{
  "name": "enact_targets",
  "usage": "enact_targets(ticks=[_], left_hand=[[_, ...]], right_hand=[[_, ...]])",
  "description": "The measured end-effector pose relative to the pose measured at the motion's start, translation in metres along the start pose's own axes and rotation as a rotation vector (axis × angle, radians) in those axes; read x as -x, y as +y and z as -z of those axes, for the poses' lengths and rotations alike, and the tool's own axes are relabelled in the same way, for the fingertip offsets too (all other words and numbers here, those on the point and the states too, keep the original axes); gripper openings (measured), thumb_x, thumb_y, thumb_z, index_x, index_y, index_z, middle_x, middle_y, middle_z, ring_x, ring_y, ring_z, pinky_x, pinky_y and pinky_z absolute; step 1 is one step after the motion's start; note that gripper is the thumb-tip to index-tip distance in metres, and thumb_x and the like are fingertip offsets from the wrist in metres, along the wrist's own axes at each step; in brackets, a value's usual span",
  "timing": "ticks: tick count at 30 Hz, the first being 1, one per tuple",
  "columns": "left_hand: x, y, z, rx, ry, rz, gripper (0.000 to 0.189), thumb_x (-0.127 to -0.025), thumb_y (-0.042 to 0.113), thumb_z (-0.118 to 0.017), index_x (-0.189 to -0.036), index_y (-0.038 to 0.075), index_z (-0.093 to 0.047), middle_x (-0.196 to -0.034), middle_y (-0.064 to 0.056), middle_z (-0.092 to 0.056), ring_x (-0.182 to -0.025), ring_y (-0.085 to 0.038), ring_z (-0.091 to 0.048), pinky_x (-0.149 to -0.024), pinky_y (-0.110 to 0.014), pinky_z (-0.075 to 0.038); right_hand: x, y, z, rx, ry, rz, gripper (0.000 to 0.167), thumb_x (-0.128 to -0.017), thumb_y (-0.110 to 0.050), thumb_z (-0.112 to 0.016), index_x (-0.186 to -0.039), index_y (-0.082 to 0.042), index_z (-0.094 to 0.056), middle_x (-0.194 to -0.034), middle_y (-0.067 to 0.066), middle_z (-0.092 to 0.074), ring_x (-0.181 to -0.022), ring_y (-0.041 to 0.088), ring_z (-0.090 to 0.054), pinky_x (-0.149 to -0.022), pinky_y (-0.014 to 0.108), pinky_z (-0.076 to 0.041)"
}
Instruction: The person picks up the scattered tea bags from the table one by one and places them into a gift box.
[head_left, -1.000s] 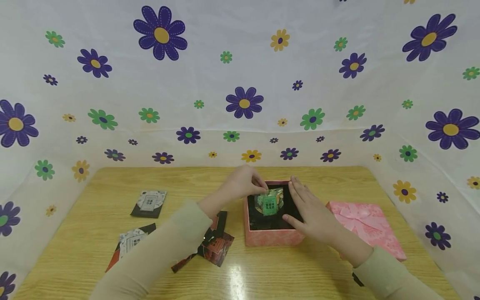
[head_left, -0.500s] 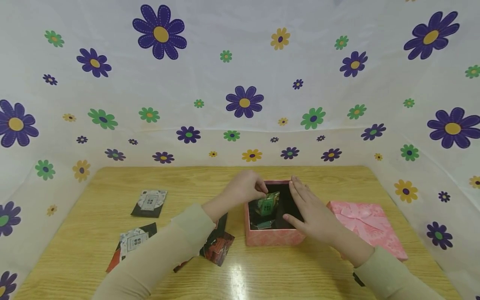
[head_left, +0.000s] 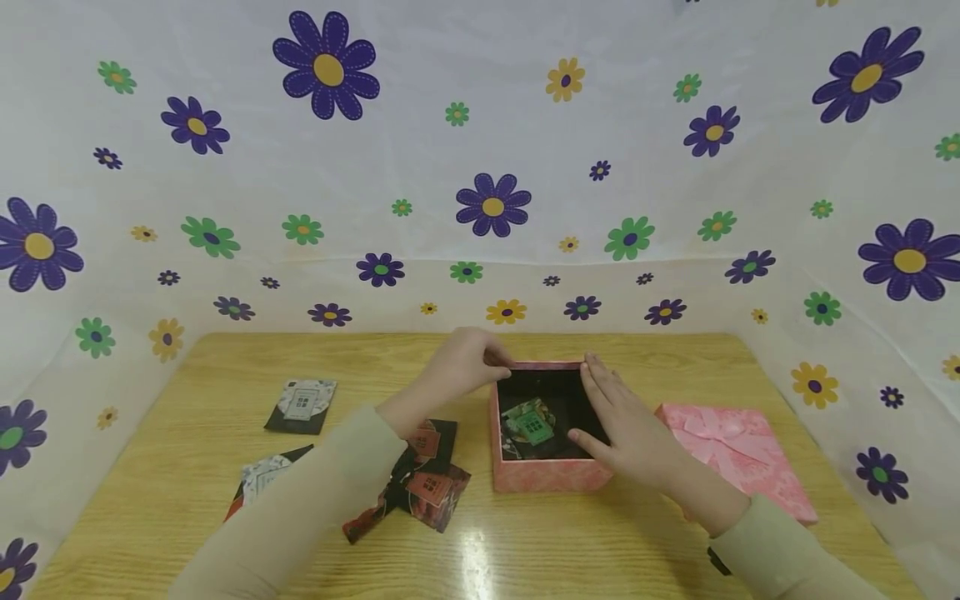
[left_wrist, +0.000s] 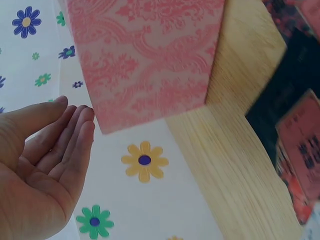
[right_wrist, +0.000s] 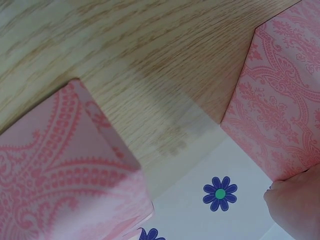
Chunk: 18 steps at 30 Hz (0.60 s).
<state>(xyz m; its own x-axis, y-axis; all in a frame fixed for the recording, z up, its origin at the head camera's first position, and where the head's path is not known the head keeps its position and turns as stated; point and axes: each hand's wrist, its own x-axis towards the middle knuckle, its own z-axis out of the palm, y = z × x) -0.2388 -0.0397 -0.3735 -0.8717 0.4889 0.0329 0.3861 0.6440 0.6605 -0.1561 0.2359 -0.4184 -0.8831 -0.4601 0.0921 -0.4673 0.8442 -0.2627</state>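
A pink patterned box (head_left: 551, 477) with a black interior stands open-topped on the table. Inside it, toward its left front, lies a flat packet with a green label (head_left: 533, 422). My left hand (head_left: 467, 364) is at the back left corner of the box. In the left wrist view that hand (left_wrist: 47, 162) has its fingers loosely bent, thumb apart and nothing between them, close beside the box wall (left_wrist: 145, 65). My right hand (head_left: 626, 425) rests on the box's right rim, fingers extended and thumb over the opening. The right wrist view shows part of this hand (right_wrist: 300, 205) against the box.
The pink lid with a ribbon bow (head_left: 738, 458) lies right of the box. Several packets with red labels (head_left: 438, 496) lie left of it. Farther left are a grey-and-black packet (head_left: 302, 406) and a partly covered pile (head_left: 262, 475). A small dark object (head_left: 718, 561) shows by the right sleeve.
The green-labelled packet has gone from my left fingers down onto the box's bottom. My left hand has let go and drawn back left to the corner. The right hand stays put.
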Motion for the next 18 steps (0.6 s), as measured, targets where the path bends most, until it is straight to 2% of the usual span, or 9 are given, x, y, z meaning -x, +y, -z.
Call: enact_targets(ticks=[7,12,15,18], left_hand=[[0.018,-0.022,0.014,0.005,0.013,0.032,0.014,-0.099,0.013,-0.077,-0.108,0.004,-0.082,-0.105,-0.01,-0.081,-0.097,-0.023,-0.077,-0.087,-0.036,-0.064],[0.032,-0.044,0.026,0.005,0.017,0.093,0.018,-0.099,0.016,-0.076,-0.113,0.006,-0.081,-0.11,-0.01,-0.081,-0.102,-0.025,-0.076,-0.091,-0.041,-0.063],[0.042,-0.057,0.036,0.032,0.024,0.127,0.02,-0.1,0.015,-0.075,-0.116,0.004,-0.079,-0.114,-0.013,-0.08,-0.106,-0.028,-0.075,-0.094,-0.043,-0.063],[0.052,-0.071,0.047,0.058,0.037,0.13,0.023,-0.101,0.012,-0.073,-0.119,-0.001,-0.077,-0.116,-0.017,-0.079,-0.107,-0.032,-0.075,-0.095,-0.045,-0.063]], right_hand=[[0.002,0.0,0.0,-0.002,-0.001,-0.008,0.091,-0.106,-0.045,-0.061,-0.168,0.004,-0.016,-0.179,0.02,-0.009,-0.164,0.044,-0.016,-0.132,0.061,-0.021],[0.002,-0.001,0.001,-0.011,-0.001,-0.01,0.091,-0.106,-0.044,-0.062,-0.168,0.003,-0.016,-0.179,0.02,-0.01,-0.164,0.044,-0.016,-0.131,0.062,-0.021],[0.001,0.0,0.001,-0.009,-0.004,-0.007,0.091,-0.106,-0.048,-0.06,-0.168,0.003,-0.016,-0.179,0.021,-0.01,-0.164,0.044,-0.016,-0.131,0.061,-0.021],[0.001,-0.001,0.001,-0.006,-0.005,-0.012,0.091,-0.106,-0.047,-0.06,-0.168,0.003,-0.016,-0.179,0.02,-0.01,-0.164,0.044,-0.016,-0.131,0.062,-0.022]])
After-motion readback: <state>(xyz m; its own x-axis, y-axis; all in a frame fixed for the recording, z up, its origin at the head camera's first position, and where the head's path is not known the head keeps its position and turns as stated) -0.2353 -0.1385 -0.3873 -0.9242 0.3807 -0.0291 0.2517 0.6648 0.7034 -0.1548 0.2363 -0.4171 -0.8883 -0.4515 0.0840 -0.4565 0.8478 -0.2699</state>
